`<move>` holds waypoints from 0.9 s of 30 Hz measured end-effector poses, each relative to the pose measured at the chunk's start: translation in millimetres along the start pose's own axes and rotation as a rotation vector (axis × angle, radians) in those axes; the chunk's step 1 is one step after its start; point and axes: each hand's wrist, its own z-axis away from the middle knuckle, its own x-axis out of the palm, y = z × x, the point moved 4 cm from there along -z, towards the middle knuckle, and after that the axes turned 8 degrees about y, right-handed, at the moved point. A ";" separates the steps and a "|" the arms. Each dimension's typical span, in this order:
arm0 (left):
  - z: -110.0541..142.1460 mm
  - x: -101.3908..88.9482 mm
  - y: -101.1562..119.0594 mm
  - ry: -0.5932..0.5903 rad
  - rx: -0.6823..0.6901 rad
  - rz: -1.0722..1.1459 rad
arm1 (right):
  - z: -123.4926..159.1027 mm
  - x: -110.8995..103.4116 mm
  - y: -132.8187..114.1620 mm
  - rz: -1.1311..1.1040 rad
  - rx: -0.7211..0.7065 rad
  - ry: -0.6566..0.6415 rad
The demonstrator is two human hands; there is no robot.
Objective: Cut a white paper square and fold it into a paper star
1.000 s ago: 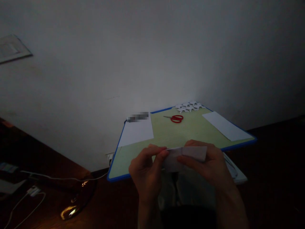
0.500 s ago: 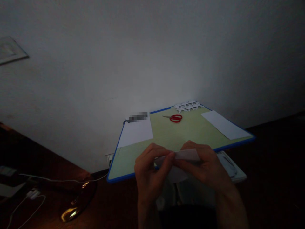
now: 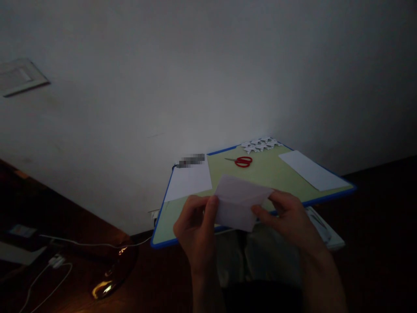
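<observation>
I hold a white piece of folded paper (image 3: 239, 202) in the air over the near edge of a green board with a blue rim (image 3: 247, 178). My left hand (image 3: 195, 230) pinches its left side with thumb and fingers. Its right side is gripped by my right hand (image 3: 288, 217). The paper is partly unfolded, with a flap standing up toward the wall. On the board lie red scissors (image 3: 241, 161), a white sheet at the left (image 3: 190, 180), a white strip at the right (image 3: 312, 170) and several small folded paper pieces (image 3: 260, 144) at the far edge.
A pale wall (image 3: 195, 87) rises right behind the board. At the lower left are a shiny dark lamp base (image 3: 109, 278), white cables (image 3: 58, 265) and a small device on a dark wooden surface. A white object (image 3: 325, 232) sticks out under the board's right side.
The paper was a narrow folded strip held low between both hands. Now it has opened up, with a flap raised, and both hands have lifted slightly and moved apart.
</observation>
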 end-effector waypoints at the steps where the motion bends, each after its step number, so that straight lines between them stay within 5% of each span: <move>1: -0.7 1.1 -0.4 -0.019 -0.008 -0.017 | -2.1 -1.7 1.6 -0.041 0.004 0.068; 5: -3.9 1.9 -5.5 -0.147 -0.060 -0.078 | -8.1 -6.7 0.8 -0.143 0.025 0.295; 8: -4.9 -1.1 -11.4 -0.206 -0.116 -0.089 | -8.9 -5.6 -8.8 -0.150 -0.019 0.344; 13: 3.1 5.3 -18.6 -0.341 -0.336 -0.006 | -6.4 3.8 -19.6 -0.147 -0.119 0.224; 18: 11.6 9.5 -20.2 -0.249 -0.536 0.025 | -1.7 9.4 -19.8 -0.100 -0.197 0.104; 27: 14.8 14.1 -14.6 -0.258 -0.481 0.003 | 0.0 11.1 -22.0 0.055 -0.216 -0.003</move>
